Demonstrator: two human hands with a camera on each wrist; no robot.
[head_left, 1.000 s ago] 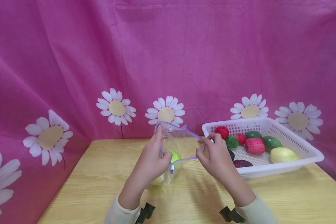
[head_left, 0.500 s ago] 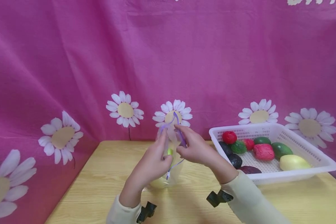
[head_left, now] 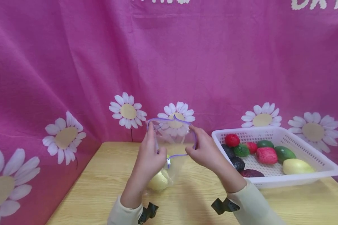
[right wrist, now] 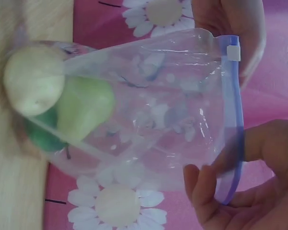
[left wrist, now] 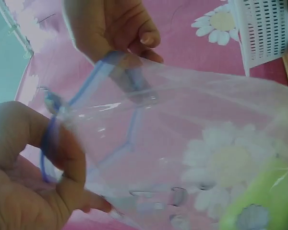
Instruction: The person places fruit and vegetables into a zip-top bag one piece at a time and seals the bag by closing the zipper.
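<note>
Zip bag point(right wrist: 163, 100) spread wide, left of the white basket point(head_left: 295, 179)! Left hand point(head_left: 150, 157) grips the rim farther from the basket, right hand point(head_left: 205, 151) pinches the nearer edge.

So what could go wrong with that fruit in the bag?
The bag gapes open, so fruit might roll out if it tips. The left hand and right hand hold it by the purple rim, which could slip. The right forearm appears near the white basket and might nudge it.

Clear bag point(right wrist: 182, 105) — open, apparently pear point(right wrist: 89, 105) inside.
</note>
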